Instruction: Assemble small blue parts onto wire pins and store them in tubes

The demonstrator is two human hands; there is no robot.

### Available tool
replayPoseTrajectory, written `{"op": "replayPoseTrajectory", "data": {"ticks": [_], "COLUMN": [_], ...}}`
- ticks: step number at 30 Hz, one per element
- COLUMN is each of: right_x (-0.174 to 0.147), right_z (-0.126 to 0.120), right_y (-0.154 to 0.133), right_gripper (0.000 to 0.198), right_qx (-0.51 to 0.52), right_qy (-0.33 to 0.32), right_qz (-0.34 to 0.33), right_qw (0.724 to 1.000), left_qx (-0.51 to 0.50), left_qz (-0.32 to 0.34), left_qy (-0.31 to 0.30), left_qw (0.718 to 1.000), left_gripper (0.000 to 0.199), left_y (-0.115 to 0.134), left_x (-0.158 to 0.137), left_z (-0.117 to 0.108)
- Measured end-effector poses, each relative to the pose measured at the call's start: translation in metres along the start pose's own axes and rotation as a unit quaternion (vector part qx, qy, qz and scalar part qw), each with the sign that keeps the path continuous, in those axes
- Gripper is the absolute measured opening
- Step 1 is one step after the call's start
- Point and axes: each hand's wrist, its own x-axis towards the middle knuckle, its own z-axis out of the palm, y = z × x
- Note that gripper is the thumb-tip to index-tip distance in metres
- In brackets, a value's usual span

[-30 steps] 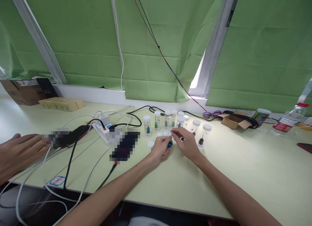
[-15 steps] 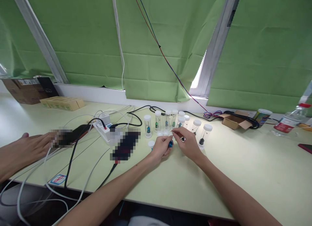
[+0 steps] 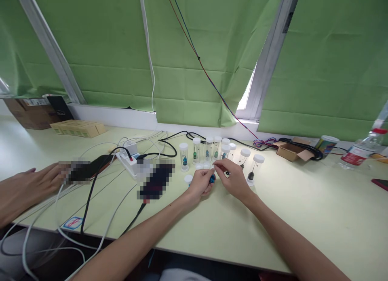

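My left hand point(image 3: 200, 183) is closed around a small blue object point(image 3: 212, 179), whose kind I cannot make out. Close beside it, my right hand point(image 3: 232, 176) pinches with thumb and forefinger at something thin and pale just above the blue object; it is too small to name. Around and behind both hands stand several clear tubes with white caps, such as the tube with a blue item inside point(image 3: 184, 157) on the left and the tube with a dark item inside point(image 3: 251, 170) on the right. A white cap point(image 3: 188, 179) shows next to my left wrist.
To the left lie a blurred-out phone point(image 3: 157, 181), a white power strip point(image 3: 129, 164) and tangled cables. Another person's hand point(image 3: 45, 178) rests on a dark device at the far left. A cardboard box point(image 3: 292, 151), a cup point(image 3: 325, 145) and a bottle point(image 3: 357, 152) stand at the right.
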Motion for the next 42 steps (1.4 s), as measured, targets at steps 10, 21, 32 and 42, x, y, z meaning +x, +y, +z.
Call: {"op": "replayPoseTrajectory", "data": {"ticks": [10,21,32,42], "right_x": [-0.0006,-0.0009,-0.0017,-0.0025], "right_z": [0.0021,0.0022,0.0051,0.0078], "right_y": [0.0029,0.002,0.0054,0.0067], "right_gripper": [0.017,0.016,0.016,0.016], "right_qx": [0.007,0.017,0.036,0.054], "right_qy": [0.004,0.006,0.013,0.027], "right_qz": [0.002,0.016,0.02,0.029], "right_qw": [1.0,1.0,0.999,0.998], "left_qx": [-0.022,-0.046,-0.061,-0.072], "left_qz": [-0.008,-0.008,-0.012,-0.014], "left_qy": [0.0,-0.008,-0.01,-0.011], "left_qw": [1.0,0.999,0.998,0.997], "left_gripper": [0.038,0.04,0.039,0.039], "left_y": [-0.002,0.0032,0.0022,0.0002], "left_x": [0.0018,-0.0017,-0.0014,0.0003], "left_z": [-0.0006,0.0012,0.0006,-0.0001]}}
